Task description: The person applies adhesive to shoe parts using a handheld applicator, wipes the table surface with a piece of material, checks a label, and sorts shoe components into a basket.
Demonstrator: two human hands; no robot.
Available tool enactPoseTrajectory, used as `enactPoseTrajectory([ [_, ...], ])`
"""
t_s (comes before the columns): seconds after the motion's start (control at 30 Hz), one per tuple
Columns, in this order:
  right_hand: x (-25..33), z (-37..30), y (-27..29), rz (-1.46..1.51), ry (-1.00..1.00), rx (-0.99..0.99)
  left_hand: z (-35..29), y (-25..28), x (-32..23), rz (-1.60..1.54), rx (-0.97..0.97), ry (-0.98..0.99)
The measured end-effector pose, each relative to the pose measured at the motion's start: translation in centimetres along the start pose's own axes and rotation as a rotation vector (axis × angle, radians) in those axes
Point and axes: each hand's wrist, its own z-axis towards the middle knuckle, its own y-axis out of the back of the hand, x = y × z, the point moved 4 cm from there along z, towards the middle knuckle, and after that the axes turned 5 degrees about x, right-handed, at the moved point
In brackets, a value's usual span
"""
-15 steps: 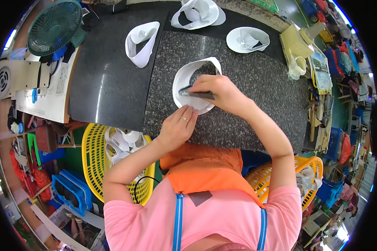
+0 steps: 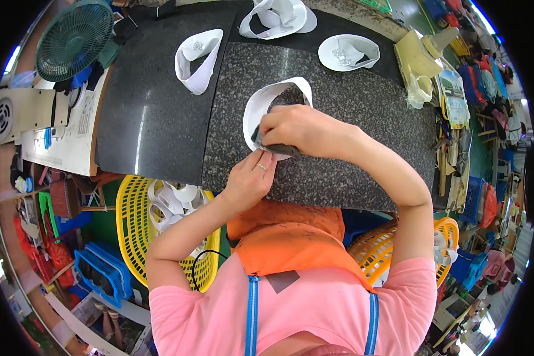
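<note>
Cap [image 2: 256, 110]: one, white, ring-shaped, apparently fabric, hollow side facing up, lying on the speckled dark grey stone-like surface [image 2: 368, 142] directly before the worker.

Change noted: right hand [image 2: 302, 132] drawn nearer the worker's body than half a second ago, its elbow swung further outward; cap and left hand [image 2: 250, 183] hardly shifted. Meaning, as I judge it from the room: the stroke has travelled from the middle of the cap to its near edge, so the work there seems under way, not finished.

Tool [image 2: 283, 149]: one, slim, handheld, dark grey and black, its working end low over the cap's near left part; exact contact hidden by the fingers.

Right hand: clasped round the tool, knuckles up, wrist bent, forearm slanting in from the right. Left hand: fingertips at the cap's near edge, just beside the tool, ring on one finger, forearm rising from lower left; apparently steadying, though whether it pinches the edge I cannot tell.

Further stock: white caps at the far side, one left [image 2: 200, 59], one right [image 2: 349, 53], an overlapping group between [image 2: 276, 16]. Yellow slatted plastic basket [image 2: 123, 216], left, holding similar white pieces.
</note>
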Motion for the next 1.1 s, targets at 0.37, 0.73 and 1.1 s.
enactPoseTrajectory([
  [0.37,-1.9,-1.6,4.1,-0.157,-0.400,0.121,2.0,0.4,-0.3,-0.040,0.082,0.100],
  [0.73,-3.0,-8.9,2.7,0.735,-0.646,-0.949,1.7,4.0,7.7,-0.740,-0.354,0.824],
  [1.1,-5.1,-2.2,0.0,-0.050,-0.345,-0.706,3.2,4.5,9.9,-1.097,-0.326,0.829],
])
